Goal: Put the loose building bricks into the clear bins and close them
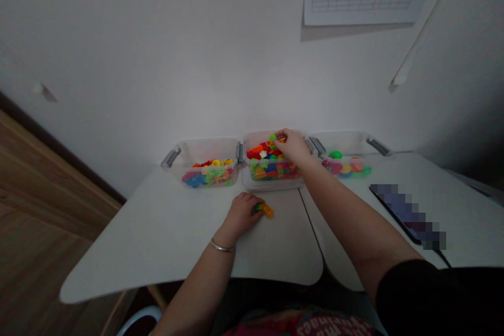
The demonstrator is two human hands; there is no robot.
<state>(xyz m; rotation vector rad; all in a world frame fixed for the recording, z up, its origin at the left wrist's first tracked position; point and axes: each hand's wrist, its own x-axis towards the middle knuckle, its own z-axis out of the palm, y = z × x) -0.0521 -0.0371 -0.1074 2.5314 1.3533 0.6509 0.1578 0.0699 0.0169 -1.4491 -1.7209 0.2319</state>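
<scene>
My left hand point(244, 211) rests on the white table, its fingers closed on a small assembly of toy building blocks point(268, 210), orange-yellow with some green. Over the middle clear box point(271, 185), my right hand point(292, 144) pinches a light green block point(272, 137) between thumb and fingers. Red, orange, blue, white and green blocks point(260, 152) fill that box. Part of the pile lies behind my right hand.
To the left stands a clear box point(209, 147) of colourful pieces; another box point(346, 142) with rounder pieces is on the right. A phone point(401, 215) with a cable lies on the right tabletop. A seam point(311, 226) divides the tables, which meet the wall behind.
</scene>
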